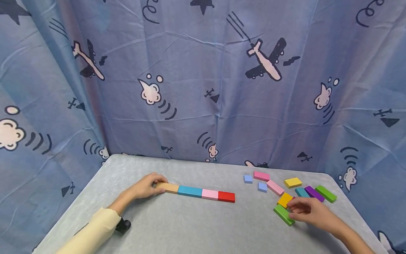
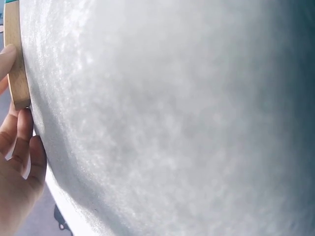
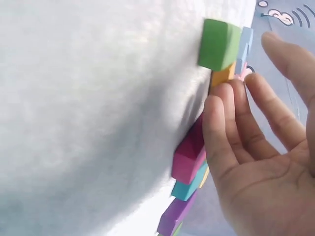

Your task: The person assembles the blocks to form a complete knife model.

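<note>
At the left end of a straight row, my left hand [image 1: 146,186] holds a wooden block [image 1: 169,188], with the thumb on its side and fingers at its end. To its right the row continues with a blue block [image 1: 189,191], a light pink block [image 1: 210,194] and a red block [image 1: 226,197], end to end. My right hand [image 1: 312,212] hovers beside a green block [image 1: 283,214] and an orange block [image 1: 284,200], its fingers loosely bent with nothing between them. Under that hand lies a magenta block [image 3: 189,157], mostly hidden in the head view.
Loose blocks lie across the right side: two small light blue blocks [image 1: 248,179], pink blocks [image 1: 261,176], a yellow one [image 1: 293,182], a teal one [image 1: 302,192], a purple one [image 1: 314,193] and another green one [image 1: 326,194]. A patterned curtain [image 1: 190,141] surrounds the pale table [image 1: 190,225].
</note>
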Motion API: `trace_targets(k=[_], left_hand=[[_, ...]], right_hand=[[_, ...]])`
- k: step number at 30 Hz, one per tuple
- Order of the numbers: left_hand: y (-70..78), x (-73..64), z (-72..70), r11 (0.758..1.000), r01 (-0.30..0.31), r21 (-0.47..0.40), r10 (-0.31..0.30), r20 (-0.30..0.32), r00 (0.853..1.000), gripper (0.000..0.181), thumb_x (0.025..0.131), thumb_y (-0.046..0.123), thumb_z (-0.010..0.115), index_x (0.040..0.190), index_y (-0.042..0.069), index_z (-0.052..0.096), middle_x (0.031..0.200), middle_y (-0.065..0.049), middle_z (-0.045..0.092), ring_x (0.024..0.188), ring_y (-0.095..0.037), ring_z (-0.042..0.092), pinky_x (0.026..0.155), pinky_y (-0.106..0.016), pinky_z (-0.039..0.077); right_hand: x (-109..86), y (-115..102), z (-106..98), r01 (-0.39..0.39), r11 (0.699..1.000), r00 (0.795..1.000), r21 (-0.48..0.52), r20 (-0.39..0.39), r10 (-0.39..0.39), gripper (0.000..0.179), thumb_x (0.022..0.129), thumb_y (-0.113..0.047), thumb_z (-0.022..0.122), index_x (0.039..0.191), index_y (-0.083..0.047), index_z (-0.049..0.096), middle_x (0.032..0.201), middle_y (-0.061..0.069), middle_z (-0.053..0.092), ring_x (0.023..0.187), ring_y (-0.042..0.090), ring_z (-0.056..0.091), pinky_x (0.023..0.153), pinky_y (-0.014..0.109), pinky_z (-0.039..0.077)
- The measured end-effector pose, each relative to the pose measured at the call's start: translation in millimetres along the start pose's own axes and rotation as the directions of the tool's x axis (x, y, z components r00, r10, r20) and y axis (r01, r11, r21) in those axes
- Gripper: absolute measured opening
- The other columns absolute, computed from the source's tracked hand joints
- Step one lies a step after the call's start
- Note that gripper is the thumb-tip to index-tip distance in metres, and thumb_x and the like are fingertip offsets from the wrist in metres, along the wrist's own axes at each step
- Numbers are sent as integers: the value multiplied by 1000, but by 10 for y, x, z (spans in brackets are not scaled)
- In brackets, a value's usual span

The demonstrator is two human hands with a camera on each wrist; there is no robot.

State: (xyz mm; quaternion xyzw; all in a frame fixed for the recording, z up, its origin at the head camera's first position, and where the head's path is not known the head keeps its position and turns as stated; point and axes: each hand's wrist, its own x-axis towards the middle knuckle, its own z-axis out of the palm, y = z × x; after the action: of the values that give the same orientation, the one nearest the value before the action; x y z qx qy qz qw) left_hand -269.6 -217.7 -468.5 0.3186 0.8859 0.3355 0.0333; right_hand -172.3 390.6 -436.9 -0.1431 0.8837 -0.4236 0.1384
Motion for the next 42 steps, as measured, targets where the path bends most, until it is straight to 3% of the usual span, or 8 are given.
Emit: trace_targets(k=[8, 21, 26, 31, 42], left_hand=[[-6, 5, 21, 1000, -16, 12, 16, -11, 1000, 19, 94, 19, 77, 112, 13, 72, 105, 2, 63, 96, -20, 56, 85, -44, 45], [-32, -2, 11, 1000, -10, 5, 10, -5, 1000, 21, 94, 21, 77, 113, 12, 72, 106, 1, 63, 94, -20, 55, 84, -41, 44], [-13, -5, 4, 1000, -5, 5, 5, -2, 1000, 21, 94, 20, 77, 113, 13, 72, 107, 1, 63, 96, -20, 55, 85, -42, 44], [-5, -10, 2, 1000, -6, 8, 6, -3, 1000, 20, 94, 20, 77, 112, 13, 72, 106, 1, 64, 96, -20, 56, 85, -42, 45], [-1, -2, 5, 1000, 2, 11, -2, -5, 1000, 21, 94, 20, 77, 113, 13, 72, 107, 1, 63, 96, -20, 56, 85, -43, 45]], right_hand=[[-102, 15, 44, -75, 997, 996, -9, -56, 74, 45, 88, -22, 83, 117, 9, 67, 105, 12, 68, 84, 21, 63, 75, 25, 55], [-68, 31, 145, -71, 997, 997, -42, -33, 69, 56, 81, -28, 88, 117, 9, 66, 102, 10, 66, 82, 20, 59, 73, 25, 53], [-31, -4, 176, -111, 991, 993, -71, -53, 107, 59, 78, -32, 90, 115, 8, 66, 99, 7, 64, 83, 21, 58, 72, 26, 53], [8, -33, 197, -150, 986, 987, -76, -74, 144, 53, 77, -23, 91, 113, 7, 67, 98, 5, 65, 84, 23, 59, 72, 28, 53], [-9, 6, 177, -86, 995, 996, -44, -43, 84, 46, 77, -14, 90, 112, 7, 67, 99, 8, 66, 83, 23, 60, 72, 27, 54]])
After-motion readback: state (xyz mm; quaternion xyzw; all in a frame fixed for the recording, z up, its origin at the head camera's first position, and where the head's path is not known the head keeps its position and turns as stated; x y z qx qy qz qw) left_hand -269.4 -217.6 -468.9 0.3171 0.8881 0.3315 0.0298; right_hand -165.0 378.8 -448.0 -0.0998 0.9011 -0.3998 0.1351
